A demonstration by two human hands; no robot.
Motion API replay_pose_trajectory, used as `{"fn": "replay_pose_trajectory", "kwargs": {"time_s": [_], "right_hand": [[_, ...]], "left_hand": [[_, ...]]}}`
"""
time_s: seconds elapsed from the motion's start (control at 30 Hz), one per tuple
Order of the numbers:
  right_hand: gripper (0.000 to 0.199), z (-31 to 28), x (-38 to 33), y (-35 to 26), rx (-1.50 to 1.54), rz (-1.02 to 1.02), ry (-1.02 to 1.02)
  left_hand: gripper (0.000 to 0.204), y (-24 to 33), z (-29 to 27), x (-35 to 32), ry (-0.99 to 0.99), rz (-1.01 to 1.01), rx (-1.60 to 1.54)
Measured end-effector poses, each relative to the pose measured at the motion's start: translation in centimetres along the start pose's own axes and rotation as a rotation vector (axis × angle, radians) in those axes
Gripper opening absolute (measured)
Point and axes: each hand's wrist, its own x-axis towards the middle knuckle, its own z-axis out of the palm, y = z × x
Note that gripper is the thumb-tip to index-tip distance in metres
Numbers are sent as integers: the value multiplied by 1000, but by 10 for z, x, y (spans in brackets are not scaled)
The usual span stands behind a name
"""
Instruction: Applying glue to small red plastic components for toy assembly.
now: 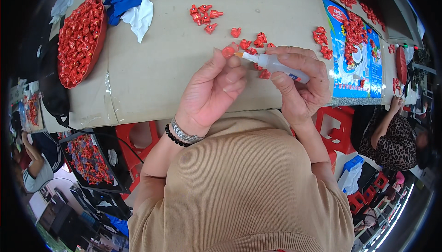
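**A pale worktable point(161, 67) is carrying scattered red pieces point(202, 16) in a busy workroom**

Behind the table's near edge, red stools point(338, 125) are standing on the floor, and a co-worker in a leopard-print top point(391, 143) is sitting at the right. On the table's left side, a red tray point(104, 31) is brimming with more of the same pieces, while a blue cloth point(122, 4) and a white cloth point(140, 14) are lying just beside it. To the right, a blue printed sheet point(340, 80) is bearing another heap.

In the middle, above the table near its front edge, the left hand point(209, 88) is pinching one small red piece point(229, 51) between thumb and forefinger, its other fingers curling inward (a metal band point(184, 135) and a black bead bracelet point(174, 137) are circling that wrist). The right hand point(304, 84) is gripping a clear plastic bottle point(287, 70) between thumb and fingers, tilting it sideways. Its orange tip point(239, 54) is pointing left at the pinched piece; whether the two are touching, I cannot tell. Several loose pieces are lying just beyond the bottle.
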Motion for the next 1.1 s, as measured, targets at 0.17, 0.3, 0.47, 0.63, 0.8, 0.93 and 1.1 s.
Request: {"fn": "replay_pose_trajectory", "kwargs": {"time_s": [0.17, 0.3, 0.47, 0.63, 0.8, 0.93, 1.1], "right_hand": [[25, 0, 0, -3, -9, -1, -1], [25, 1, -1, -2, -9, -5, -7], [25, 1, -1, -2, -31, -19, -17], [27, 1, -2, -1, -36, -8, -7], [27, -1, -2, 0, -57, -16, -12], [27, -2, 1, -1, -95, -34, -28], [28, -1, 3, -7, -100, -30, -9]], "left_hand": [[28, -1, 0, -1, 1, 2, 16], [28, -2, 0, -3, -13, -1, 24], [28, -2, 0, -4, -11, 7, 31], [28, -2, 0, -4, -23, 6, 46], [28, -2, 0, -3, -9, 9, 38], [28, -2, -1, -1, -12, 11, 36], [29, -1, 0, 0, 26, 8, 43]]}}
